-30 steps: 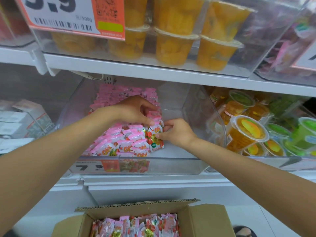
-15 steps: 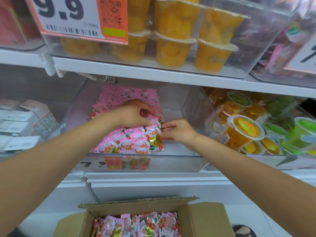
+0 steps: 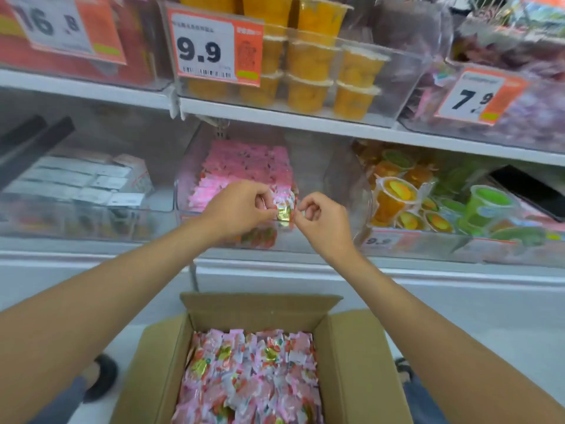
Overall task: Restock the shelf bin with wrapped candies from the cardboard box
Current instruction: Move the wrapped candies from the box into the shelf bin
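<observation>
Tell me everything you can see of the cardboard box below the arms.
The cardboard box is plain brown corrugated board, open on top with its flaps folded outward. It stands low before the shelf. Wrapped candies, mostly pink and red, fill most of it. Its base is out of view.

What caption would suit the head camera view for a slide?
Left hand and right hand pinch a wrapped candy before the clear shelf bin, above the open cardboard box.

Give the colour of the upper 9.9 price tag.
Rectangular price tag: white with orange panel; head view.
</observation>
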`<state>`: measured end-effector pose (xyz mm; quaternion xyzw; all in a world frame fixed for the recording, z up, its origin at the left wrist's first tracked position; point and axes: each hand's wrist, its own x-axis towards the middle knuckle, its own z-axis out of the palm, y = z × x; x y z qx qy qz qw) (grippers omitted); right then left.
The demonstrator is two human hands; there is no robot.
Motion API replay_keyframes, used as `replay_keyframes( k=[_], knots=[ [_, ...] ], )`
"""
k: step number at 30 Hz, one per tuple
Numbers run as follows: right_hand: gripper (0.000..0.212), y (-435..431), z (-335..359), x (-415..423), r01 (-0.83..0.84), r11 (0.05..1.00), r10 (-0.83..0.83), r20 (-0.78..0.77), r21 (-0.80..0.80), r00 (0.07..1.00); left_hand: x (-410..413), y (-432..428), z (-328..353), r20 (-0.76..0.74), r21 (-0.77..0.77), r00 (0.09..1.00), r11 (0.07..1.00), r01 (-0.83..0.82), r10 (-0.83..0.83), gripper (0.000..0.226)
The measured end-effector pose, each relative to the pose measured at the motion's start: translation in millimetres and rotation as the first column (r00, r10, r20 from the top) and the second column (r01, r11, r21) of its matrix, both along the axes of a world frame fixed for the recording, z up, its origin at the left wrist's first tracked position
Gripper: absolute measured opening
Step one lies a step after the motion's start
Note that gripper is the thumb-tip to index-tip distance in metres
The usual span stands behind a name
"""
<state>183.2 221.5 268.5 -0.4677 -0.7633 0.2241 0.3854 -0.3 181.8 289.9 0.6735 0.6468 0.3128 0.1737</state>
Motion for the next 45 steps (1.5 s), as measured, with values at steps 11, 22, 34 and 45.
replay_keyframes(
  k=[11, 22, 34, 45],
  knots=[
    [0.048, -105, -209, 69, 0.067, 0.659, 0.37, 0.401, -0.749, 0.838, -4, -149, -191, 0.13, -0.505, 0.988, 0.863, -0.008, 0.085, 0.008],
    [0.067, -151, -373, 100, 0.148, 0.706, 0.414, 0.573, -0.693, 0.708, -14, -171, -300, 0.189, -0.689, 0.963, 0.725, -0.009, 0.192, 0.01],
    [0.017, -139, -258, 31, -0.247, 0.356, 0.111, -0.221, -0.901, 0.969, 46, -170, -291, 0.547, -0.791, 0.719, 0.546, 0.277, 0.429, 0.071],
    [0.093, -155, -382, 81, -0.017, 0.694, 0.604, 0.569, -0.72, 0.558, 4, -179, -321, 0.545, -0.812, 0.526, 0.568, 0.135, 0.653, 0.08]
  ],
)
